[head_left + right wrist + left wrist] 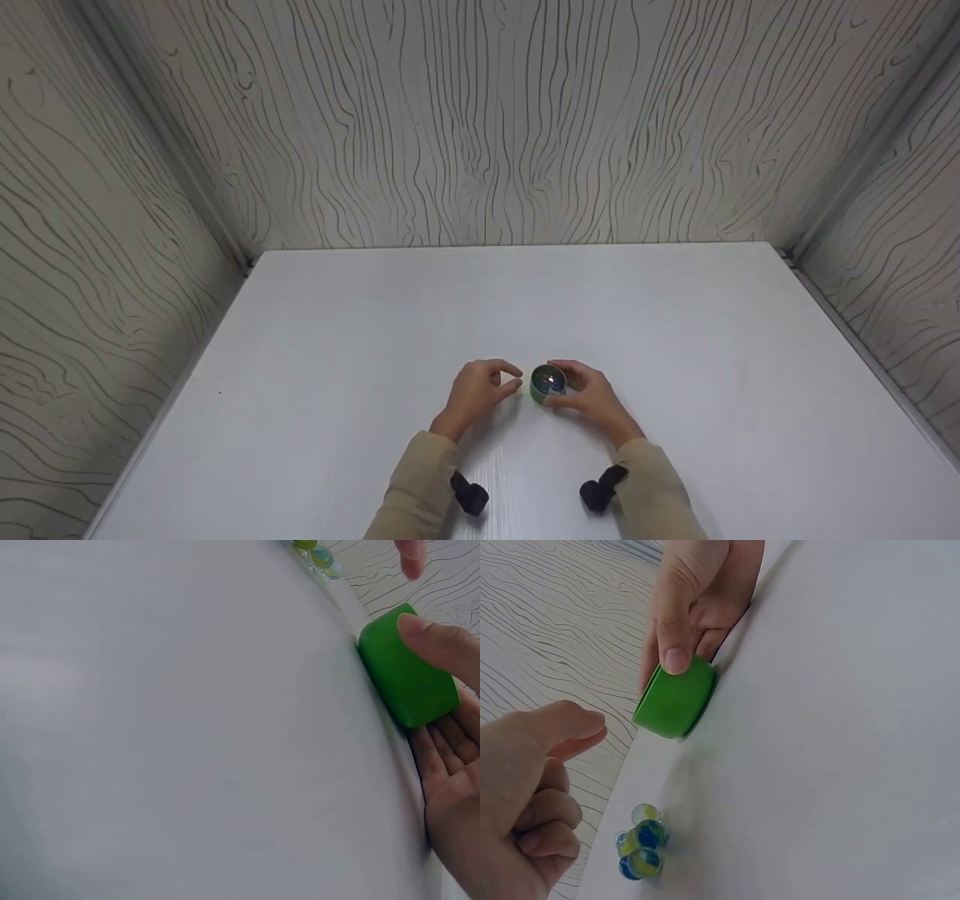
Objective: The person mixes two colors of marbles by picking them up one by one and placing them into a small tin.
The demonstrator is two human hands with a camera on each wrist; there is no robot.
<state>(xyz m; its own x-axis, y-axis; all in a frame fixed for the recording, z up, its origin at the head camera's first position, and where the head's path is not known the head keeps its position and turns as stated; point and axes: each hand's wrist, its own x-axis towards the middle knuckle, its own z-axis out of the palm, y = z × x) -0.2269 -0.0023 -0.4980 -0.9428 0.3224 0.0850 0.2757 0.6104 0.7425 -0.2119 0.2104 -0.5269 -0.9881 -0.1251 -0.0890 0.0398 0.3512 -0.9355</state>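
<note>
A small green cup (537,391) stands on the white table, its mouth facing up in the head view. Something dark and glossy with blue patches shows inside it. My right hand (596,397) grips the cup from the right, thumb on the near side and fingers around the far side. Just left of the cup is my left hand (476,390), nothing visible between its thumb and forefinger, a small gap between their tips. Its other fingers curl in toward the palm in the left wrist view. Several clear glass marbles (643,841) with blue and yellow swirls lie clustered near the left hand.
The white table (360,322) runs back to a wood-grain patterned panel (480,127), with similar panels at both sides. Black wrist cameras (470,496) hang from the beige sleeves (420,480).
</note>
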